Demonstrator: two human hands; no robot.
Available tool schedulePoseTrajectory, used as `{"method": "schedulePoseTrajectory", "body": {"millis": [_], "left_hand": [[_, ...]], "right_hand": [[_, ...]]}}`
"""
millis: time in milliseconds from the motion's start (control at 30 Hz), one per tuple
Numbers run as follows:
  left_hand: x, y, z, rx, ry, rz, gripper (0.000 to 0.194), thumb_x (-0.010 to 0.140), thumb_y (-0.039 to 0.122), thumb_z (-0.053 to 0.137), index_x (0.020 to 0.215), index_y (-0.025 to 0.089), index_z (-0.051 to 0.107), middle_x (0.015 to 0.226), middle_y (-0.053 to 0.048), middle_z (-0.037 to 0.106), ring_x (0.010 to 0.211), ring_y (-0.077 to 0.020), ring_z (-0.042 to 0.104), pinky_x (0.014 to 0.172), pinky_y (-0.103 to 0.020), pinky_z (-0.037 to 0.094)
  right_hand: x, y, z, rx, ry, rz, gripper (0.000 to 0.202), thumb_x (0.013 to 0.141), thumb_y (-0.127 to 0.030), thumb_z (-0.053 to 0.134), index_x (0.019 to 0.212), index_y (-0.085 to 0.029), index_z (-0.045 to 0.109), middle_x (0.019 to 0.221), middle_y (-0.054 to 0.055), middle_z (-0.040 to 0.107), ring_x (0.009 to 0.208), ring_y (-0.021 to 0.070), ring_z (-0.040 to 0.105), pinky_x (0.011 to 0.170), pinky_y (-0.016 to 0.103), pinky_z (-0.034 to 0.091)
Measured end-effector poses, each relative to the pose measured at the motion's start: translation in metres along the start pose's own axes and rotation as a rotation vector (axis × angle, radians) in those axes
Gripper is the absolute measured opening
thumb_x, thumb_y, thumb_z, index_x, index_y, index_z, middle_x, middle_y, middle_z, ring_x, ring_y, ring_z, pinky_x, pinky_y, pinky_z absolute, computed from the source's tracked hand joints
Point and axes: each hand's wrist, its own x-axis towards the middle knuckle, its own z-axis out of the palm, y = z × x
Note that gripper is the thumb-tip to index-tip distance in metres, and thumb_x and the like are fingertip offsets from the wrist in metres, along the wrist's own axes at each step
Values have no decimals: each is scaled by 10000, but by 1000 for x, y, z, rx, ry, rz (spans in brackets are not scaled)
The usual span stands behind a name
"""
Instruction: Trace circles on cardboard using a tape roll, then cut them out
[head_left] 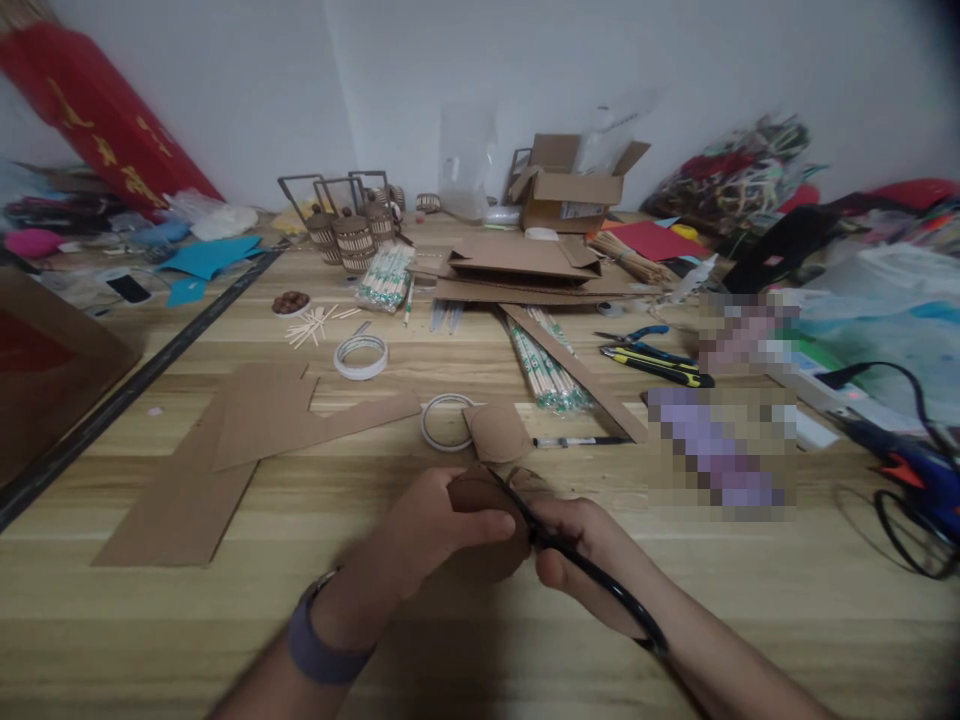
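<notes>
My left hand (pixel 442 525) grips a piece of brown cardboard (pixel 491 555), with the thumb lying across its face. In my right hand (pixel 592 550) is a pair of black scissors (pixel 611 590), its blades at the top edge of that cardboard. Just beyond my hands lies a small cardboard piece (pixel 499 432) with a curved line on it. A roll of tape (pixel 426 422) lies beside that piece on the left. To its right is a black pen (pixel 577 441).
Cut cardboard sheets (pixel 172 500) lie at left, near another tape roll (pixel 361 372). Packs of sticks (pixel 544 365), pliers (pixel 637 334) and a yellow-black cutter (pixel 660 367) lie farther off. Small lidded baskets (pixel 352 240) and a cardboard box (pixel 570 200) stand at the back. A glue gun (pixel 900 460) is at right.
</notes>
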Motion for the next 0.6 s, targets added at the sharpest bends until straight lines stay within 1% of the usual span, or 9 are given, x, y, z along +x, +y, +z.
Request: {"method": "schedulePoseTrajectory", "body": {"millis": [100, 167, 233, 300, 400, 433, 467, 533, 600], "left_hand": [[1, -1, 5, -201, 105, 1, 393, 602, 352, 898, 932, 172, 784, 857, -29, 800, 786, -217, 695, 731, -293, 505], [1, -3, 11, -288, 135, 8, 426, 607, 364, 906, 957, 160, 777, 869, -42, 803, 770, -206, 699, 726, -286, 515], [1, -4, 16, -308, 157, 25, 417, 609, 359, 910, 947, 156, 775, 878, -48, 806, 769, -202, 703, 729, -284, 528], [1, -2, 18, -325, 216, 33, 398, 600, 366, 914, 907, 159, 766, 838, -42, 802, 743, -203, 706, 720, -293, 544], [1, 4, 13, -385, 384, 81, 397, 581, 407, 919, 835, 166, 733, 756, -26, 778, 713, -210, 714, 719, -310, 566], [2, 5, 11, -396, 434, 103, 400, 580, 421, 917, 821, 166, 723, 747, -26, 774, 719, -215, 719, 723, -312, 569], [2, 6, 9, -394, 468, 117, 405, 577, 427, 916, 815, 165, 719, 748, -29, 774, 731, -221, 724, 726, -313, 569], [2, 4, 8, -373, 469, 94, 417, 568, 407, 923, 845, 163, 727, 771, -34, 781, 742, -225, 726, 722, -312, 567], [2, -2, 11, -351, 371, 31, 427, 564, 389, 931, 870, 160, 742, 772, -32, 782, 699, -210, 714, 684, -304, 564]], "right_hand": [[2, 0, 2, -5, 99, -20, 723, 769, -894, 532, 765, -172, 578, 696, -13, 422, 640, 144, 347, 554, 253, 281], [4, 2, 3, 1, 128, -24, 728, 772, -882, 548, 807, -158, 616, 721, -2, 471, 659, 154, 397, 567, 250, 318], [5, 4, 4, 12, 122, -29, 743, 768, -881, 556, 869, -151, 650, 753, 9, 511, 686, 167, 444, 578, 249, 351], [5, 3, 1, -1, 97, -24, 754, 756, -892, 555, 875, -154, 654, 746, 8, 513, 684, 167, 455, 568, 246, 350], [2, -1, -8, -46, 21, 28, 717, 742, -872, 598, 832, -162, 643, 646, -30, 438, 583, 129, 385, 502, 234, 282], [0, -4, -12, -46, 7, 45, 684, 750, -842, 625, 843, -165, 649, 619, -43, 412, 551, 117, 360, 485, 230, 266], [-1, -6, -16, -31, 24, 61, 643, 770, -803, 642, 873, -168, 658, 602, -54, 396, 521, 107, 341, 469, 227, 256], [-1, -10, -21, 12, 159, 79, 560, 828, -720, 644, 950, -174, 667, 593, -60, 402, 481, 99, 336, 444, 224, 263], [0, -13, -22, 13, 324, 83, 488, 845, -642, 660, 980, -173, 666, 626, -43, 460, 485, 105, 377, 438, 225, 306]]}}
